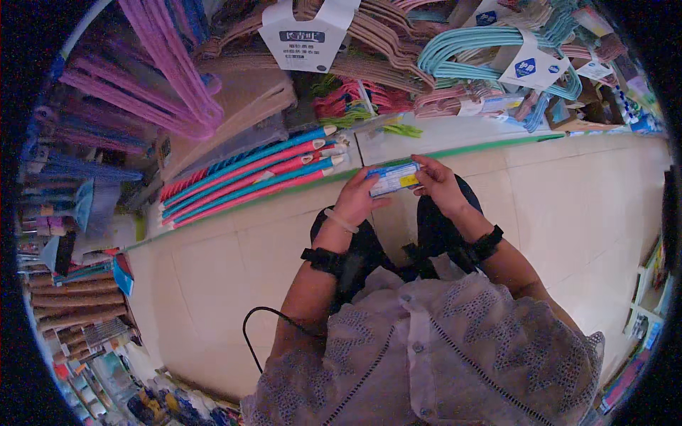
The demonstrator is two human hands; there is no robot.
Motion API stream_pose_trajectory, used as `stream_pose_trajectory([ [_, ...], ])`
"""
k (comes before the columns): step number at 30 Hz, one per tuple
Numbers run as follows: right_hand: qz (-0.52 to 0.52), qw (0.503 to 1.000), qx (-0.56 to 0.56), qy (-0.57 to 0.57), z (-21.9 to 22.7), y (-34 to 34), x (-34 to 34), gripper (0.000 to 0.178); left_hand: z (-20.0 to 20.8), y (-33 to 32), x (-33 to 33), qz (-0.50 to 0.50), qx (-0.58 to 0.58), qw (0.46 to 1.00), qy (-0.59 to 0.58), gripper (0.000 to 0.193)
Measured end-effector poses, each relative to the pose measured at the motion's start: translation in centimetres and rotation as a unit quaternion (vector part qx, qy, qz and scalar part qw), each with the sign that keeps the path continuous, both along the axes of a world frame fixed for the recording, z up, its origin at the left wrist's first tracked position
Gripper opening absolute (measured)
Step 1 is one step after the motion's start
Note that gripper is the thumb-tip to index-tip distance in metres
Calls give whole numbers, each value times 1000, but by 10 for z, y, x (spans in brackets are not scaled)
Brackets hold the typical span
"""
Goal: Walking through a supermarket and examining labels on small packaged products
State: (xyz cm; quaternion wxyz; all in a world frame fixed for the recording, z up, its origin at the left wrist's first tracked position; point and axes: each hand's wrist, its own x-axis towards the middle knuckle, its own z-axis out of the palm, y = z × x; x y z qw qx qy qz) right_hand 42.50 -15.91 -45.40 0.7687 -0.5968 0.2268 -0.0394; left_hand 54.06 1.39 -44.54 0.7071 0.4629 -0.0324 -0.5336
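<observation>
A small blue and white box (389,179) with a yellow patch is held level between my two hands, above my knees. My left hand (357,199) grips its left end, thumb along the near side. At the right end, the fingers and thumb of my right hand (439,186) close on it. Black bands circle both forearms, and a pale bangle (342,221) rings my left wrist. What the box contains cannot be seen.
Ahead is a low shelf with a green edge (490,145). On it lie red and blue poles (263,177), turquoise hangers (469,53) and brown hangers (383,35). Pink hangers (170,64) hang at left. A black cable (259,309) loops beside my left arm, over the tiled floor (192,312).
</observation>
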Motion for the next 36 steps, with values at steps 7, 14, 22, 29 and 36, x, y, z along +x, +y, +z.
stream_pose_trajectory([
  [7,2,999,15,39,-4,8,-3,37,-26,-2,-1,54,-26,994,86,27],
  [14,-13,997,33,61,-12,11,-7,38,-35,-3,-5,67,-24,991,110,27],
  [22,-15,997,31,65,-17,12,-13,39,-47,-4,-8,56,-42,994,79,31],
  [29,-34,997,42,53,-18,12,-15,36,-44,-5,-8,44,-51,992,108,27],
  [36,-33,998,34,34,-17,12,-17,32,-40,-5,-10,48,-54,995,75,32],
])
